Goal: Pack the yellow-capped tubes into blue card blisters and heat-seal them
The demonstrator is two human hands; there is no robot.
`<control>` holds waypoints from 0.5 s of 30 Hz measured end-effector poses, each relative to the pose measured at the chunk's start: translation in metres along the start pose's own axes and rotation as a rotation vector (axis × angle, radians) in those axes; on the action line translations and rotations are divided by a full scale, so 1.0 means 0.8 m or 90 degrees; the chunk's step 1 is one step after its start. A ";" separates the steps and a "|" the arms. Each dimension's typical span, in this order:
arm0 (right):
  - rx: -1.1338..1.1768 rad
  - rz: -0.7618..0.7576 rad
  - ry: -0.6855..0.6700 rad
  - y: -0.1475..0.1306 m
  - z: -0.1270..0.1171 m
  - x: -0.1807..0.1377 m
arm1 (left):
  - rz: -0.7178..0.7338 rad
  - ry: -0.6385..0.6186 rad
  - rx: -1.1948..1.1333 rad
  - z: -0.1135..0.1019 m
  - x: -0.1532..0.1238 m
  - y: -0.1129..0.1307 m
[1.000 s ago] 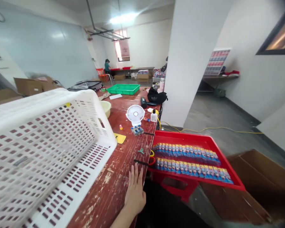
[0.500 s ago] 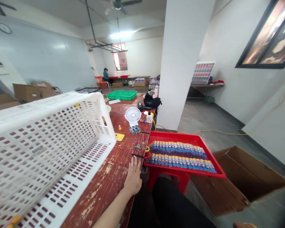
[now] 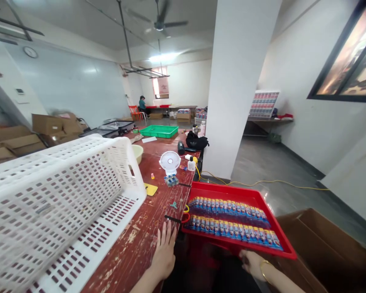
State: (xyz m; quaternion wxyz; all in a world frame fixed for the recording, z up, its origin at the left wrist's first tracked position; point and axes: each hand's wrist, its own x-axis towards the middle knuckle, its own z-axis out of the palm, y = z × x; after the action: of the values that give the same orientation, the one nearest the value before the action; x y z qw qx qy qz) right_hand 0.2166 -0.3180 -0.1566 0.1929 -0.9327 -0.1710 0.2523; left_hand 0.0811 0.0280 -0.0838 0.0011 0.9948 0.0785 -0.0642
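Note:
My left hand (image 3: 164, 253) lies flat on the near right edge of the worn red-brown table (image 3: 131, 240), fingers stretched and slightly spread, holding nothing. Just beyond its fingertips is a black strap (image 3: 172, 219) at the tray's side. The red tray (image 3: 228, 241) sits right of the table, with two rows of small blue tubes with yellow ends (image 3: 232, 227). Below the tray's near edge, my right hand (image 3: 250, 261), with a gold bracelet (image 3: 264, 270) at the wrist, has its fingers curled. Whatever may be inside them is hidden.
A large white perforated crate (image 3: 79, 195) lies on its side at left. A white fan (image 3: 170, 162), bottle (image 3: 191, 164), yellow pad (image 3: 151, 189) and green tray (image 3: 159, 131) stand farther along the table. Right are an open cardboard box (image 3: 326, 244) and a pillar (image 3: 240, 81). A person (image 3: 142, 102) sits far back.
My right hand has come up from the bottom right corner to the tray's near edge. The left hand stays on the table edge, slightly nearer me. The camera view has tilted up.

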 end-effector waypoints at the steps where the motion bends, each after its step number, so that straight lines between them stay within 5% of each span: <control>1: -0.009 -0.015 -0.003 -0.007 -0.001 0.007 | 0.001 -0.004 -0.002 0.000 0.000 0.000; 10: -0.040 -0.100 -0.145 -0.032 0.033 -0.017 | 0.008 0.061 -0.042 0.012 -0.002 -0.001; 12: -0.013 -0.160 -0.165 -0.038 0.015 -0.014 | 0.032 0.101 -0.078 0.015 -0.006 -0.001; 15: 0.079 -0.275 -0.117 -0.052 -0.053 0.012 | 0.052 0.130 -0.125 0.015 -0.013 -0.001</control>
State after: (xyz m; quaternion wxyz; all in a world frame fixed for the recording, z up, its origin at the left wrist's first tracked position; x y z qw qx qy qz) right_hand 0.2378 -0.2896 -0.1082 0.2830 -0.8341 -0.3672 0.2991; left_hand 0.0693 0.0267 -0.0942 0.0932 0.9937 0.0437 0.0452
